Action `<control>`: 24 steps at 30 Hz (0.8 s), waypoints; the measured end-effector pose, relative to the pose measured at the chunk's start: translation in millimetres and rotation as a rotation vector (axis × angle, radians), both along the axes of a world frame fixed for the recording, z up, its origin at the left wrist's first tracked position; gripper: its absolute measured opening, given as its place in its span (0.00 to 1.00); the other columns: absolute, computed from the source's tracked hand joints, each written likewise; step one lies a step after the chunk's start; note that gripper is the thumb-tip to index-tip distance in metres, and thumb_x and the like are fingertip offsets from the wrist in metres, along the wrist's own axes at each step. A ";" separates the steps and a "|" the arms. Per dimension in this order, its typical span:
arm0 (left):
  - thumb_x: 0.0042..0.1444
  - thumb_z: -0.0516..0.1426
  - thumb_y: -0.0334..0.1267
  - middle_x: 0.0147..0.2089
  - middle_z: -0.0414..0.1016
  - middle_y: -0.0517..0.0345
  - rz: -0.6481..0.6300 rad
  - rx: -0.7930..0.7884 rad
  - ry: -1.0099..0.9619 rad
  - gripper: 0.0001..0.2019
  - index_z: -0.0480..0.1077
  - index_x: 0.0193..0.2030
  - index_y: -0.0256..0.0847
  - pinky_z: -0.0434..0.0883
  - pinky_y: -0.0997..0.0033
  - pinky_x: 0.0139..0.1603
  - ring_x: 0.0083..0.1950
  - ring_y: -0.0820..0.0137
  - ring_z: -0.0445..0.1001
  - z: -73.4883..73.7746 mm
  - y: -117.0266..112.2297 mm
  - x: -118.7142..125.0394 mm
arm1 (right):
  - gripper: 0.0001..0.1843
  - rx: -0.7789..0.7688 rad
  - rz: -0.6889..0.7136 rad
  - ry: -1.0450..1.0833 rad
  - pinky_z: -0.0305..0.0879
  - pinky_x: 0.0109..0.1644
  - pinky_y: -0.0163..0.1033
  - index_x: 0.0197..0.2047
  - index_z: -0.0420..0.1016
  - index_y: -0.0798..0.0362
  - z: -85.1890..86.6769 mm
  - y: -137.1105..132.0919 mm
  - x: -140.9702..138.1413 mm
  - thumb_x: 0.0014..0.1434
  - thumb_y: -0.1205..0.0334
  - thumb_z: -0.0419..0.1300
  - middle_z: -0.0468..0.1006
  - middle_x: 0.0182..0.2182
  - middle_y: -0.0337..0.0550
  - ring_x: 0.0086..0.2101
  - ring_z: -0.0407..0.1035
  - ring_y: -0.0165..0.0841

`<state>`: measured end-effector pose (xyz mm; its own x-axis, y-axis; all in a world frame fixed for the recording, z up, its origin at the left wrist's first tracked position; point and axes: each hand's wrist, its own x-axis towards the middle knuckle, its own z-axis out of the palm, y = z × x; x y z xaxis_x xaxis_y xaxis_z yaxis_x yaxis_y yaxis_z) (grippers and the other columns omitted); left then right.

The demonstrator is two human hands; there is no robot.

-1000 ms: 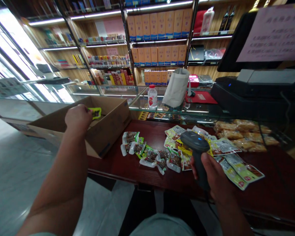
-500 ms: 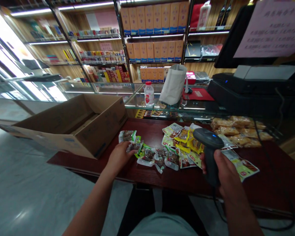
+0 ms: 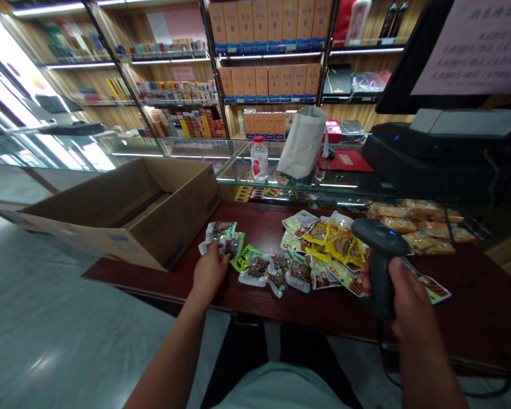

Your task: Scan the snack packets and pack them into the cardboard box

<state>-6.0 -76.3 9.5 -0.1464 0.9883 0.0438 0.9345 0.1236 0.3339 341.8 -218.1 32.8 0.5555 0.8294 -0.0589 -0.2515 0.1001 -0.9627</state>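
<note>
My left hand [image 3: 209, 271] rests on the dark red wooden table [image 3: 281, 307], its fingers closed on a small snack packet [image 3: 229, 246] at the left end of a spread of packets. More small snack packets [image 3: 276, 270] lie beside it, with yellow and green ones [image 3: 336, 244] further right. My right hand [image 3: 402, 295] grips the handle of a black barcode scanner [image 3: 378, 250], held upright over the right side of the packets.
An open cardboard box [image 3: 123, 213] sits on the table's left end. Bags of golden snacks [image 3: 417, 224] lie at the right. Behind stands a glass counter [image 3: 289, 182] with a bottle [image 3: 259, 159], a white paper bag [image 3: 303, 142] and a black till [image 3: 443, 153].
My left hand left the cardboard box, came down to the packets on the table and closed on one. The scanner in my right hand drifted a little to the right.
</note>
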 end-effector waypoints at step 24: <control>0.55 0.61 0.52 0.26 0.74 0.59 -0.102 0.247 -0.816 0.15 0.73 0.33 0.40 0.65 0.72 0.29 0.27 0.69 0.70 -2.6 7.6 22.0 | 0.25 -0.019 0.254 -0.028 0.66 0.22 0.39 0.34 0.76 0.50 1.4 7.4 -40.0 0.63 0.35 0.60 0.79 0.24 0.43 0.24 0.73 0.38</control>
<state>16.1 -68.7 6.8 -0.1365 0.9744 0.1788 0.3923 -0.1125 0.9129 301.8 -210.7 34.3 0.3315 0.9413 -0.0634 -0.2393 0.0188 -0.9708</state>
